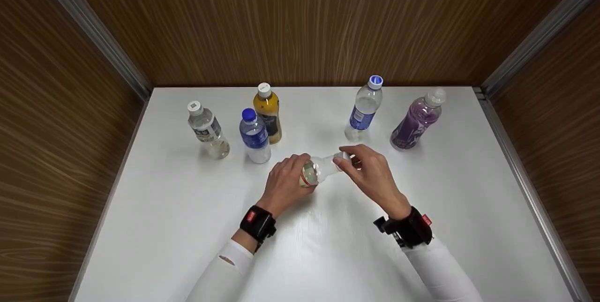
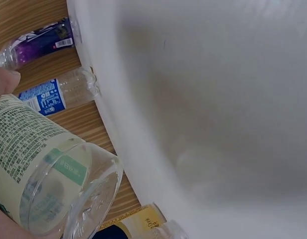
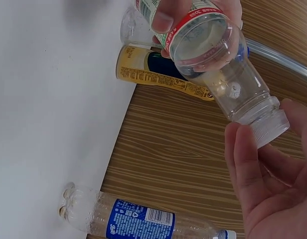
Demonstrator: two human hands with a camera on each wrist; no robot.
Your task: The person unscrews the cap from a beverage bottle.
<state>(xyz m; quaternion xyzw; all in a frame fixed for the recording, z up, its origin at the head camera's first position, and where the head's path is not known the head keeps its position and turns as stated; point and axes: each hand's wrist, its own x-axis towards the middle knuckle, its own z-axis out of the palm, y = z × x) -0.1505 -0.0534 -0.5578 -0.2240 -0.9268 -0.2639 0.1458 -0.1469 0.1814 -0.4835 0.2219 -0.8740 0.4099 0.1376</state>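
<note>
A clear plastic bottle (image 1: 322, 169) with a pale label and red band is held tilted above the table, its cap end toward the right. My left hand (image 1: 287, 182) grips it round the label. With fingertips and thumb, my right hand (image 1: 370, 173) pinches the white cap (image 3: 271, 129), which sits on the bottle neck in the right wrist view. The bottle's clear base (image 2: 93, 194) points out past the left hand in the left wrist view.
On the white table (image 1: 197, 227) stand a white-capped clear bottle (image 1: 208, 132), a blue-capped bottle (image 1: 255, 138), a yellow drink bottle (image 1: 268, 113), a blue-labelled bottle (image 1: 363, 109) and a purple bottle (image 1: 415, 121). Wood-grain panels (image 1: 300, 25) enclose the back and sides.
</note>
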